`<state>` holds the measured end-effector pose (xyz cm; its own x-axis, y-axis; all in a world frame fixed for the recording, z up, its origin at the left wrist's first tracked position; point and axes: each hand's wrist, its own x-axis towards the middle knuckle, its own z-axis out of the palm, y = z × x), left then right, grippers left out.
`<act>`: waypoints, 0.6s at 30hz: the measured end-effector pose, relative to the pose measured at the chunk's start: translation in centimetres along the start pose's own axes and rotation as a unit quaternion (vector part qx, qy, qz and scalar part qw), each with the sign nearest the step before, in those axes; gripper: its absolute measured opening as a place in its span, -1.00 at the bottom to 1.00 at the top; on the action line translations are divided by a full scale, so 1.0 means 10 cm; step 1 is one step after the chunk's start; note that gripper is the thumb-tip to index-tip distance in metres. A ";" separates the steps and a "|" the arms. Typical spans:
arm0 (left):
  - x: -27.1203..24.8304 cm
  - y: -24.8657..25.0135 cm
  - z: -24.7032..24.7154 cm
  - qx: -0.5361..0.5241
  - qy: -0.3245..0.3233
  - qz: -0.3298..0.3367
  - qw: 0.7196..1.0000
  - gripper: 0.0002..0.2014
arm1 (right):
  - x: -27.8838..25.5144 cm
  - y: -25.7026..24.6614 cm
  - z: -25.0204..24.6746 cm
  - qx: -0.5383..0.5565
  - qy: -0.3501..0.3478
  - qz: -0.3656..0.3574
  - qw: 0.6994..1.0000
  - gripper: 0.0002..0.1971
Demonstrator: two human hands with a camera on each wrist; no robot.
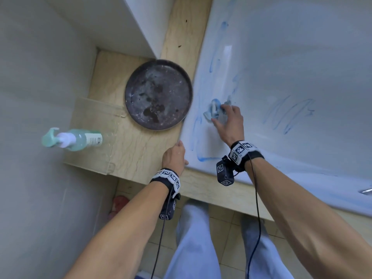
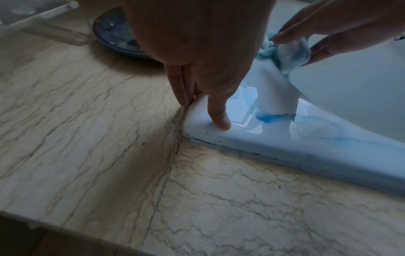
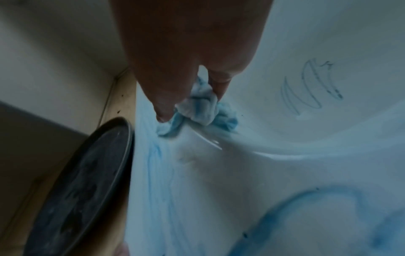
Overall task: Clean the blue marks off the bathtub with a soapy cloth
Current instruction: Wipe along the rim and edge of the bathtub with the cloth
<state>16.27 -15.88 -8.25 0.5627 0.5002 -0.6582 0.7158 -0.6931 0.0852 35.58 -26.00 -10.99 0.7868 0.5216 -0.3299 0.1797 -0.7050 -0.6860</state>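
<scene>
The white bathtub (image 1: 302,57) fills the right side, with a blue scribble (image 1: 289,113) on its inner wall and smeared blue marks (image 1: 201,137) along its near left rim. My right hand (image 1: 223,115) grips a bunched, blue-stained cloth (image 1: 214,111) and presses it onto the rim's inner edge. The right wrist view shows thumb and fingers pinching the cloth (image 3: 201,110), with the scribble (image 3: 311,90) beyond. My left hand (image 1: 177,154) rests with straight fingers on the tub's corner, thumb on the rim (image 2: 219,119). A blue streak (image 2: 271,118) lies just past it.
A dark round tray (image 1: 159,94) with wet patches sits on the marble ledge (image 1: 136,150), touching the tub's left edge. A green pump soap bottle (image 1: 74,138) stands in a clear plastic box (image 1: 100,117) at the ledge's left. White walls close in the left.
</scene>
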 end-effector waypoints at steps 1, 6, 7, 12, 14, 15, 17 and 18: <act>0.01 -0.01 0.02 -0.002 0.006 0.000 1.000 -0.40 | 0.02 0.00 0.07 -0.021 0.009 -0.008 1.000 -0.57; -0.01 0.01 0.02 0.018 -0.006 0.020 1.000 -0.28 | 0.12 0.01 0.10 -0.098 -0.005 -0.070 0.993 -0.82; -0.01 0.01 0.01 0.029 -0.011 0.021 0.999 -0.26 | 0.22 0.00 0.03 -0.078 0.011 -0.075 0.994 -0.85; 0.04 0.00 0.03 0.041 -0.030 0.023 0.998 -0.30 | 0.97 -0.37 -0.23 0.008 0.186 -0.073 0.980 -0.69; 0.06 0.00 0.05 0.044 -0.033 0.021 0.998 -0.29 | 1.25 -0.55 -0.20 0.012 0.174 -0.092 0.980 -0.69; 0.07 0.00 0.05 0.044 -0.034 0.022 0.998 -0.27 | 1.37 -0.62 -0.16 0.002 0.144 -0.100 0.985 -0.69; 0.06 0.00 0.05 0.046 -0.035 0.026 0.998 -0.23 | 1.51 -0.69 -0.01 -0.057 0.062 -0.108 0.991 -0.64; 0.06 -0.01 0.05 0.046 -0.034 0.028 0.998 -0.22 | 1.53 -0.70 0.07 -0.101 0.030 -0.115 0.988 -0.62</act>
<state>16.37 -15.80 -9.02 0.5683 0.4252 -0.7044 0.6415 -0.7651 0.0557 45.97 -12.75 -11.72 0.7436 0.6542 -0.1377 0.4668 -0.6556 -0.5936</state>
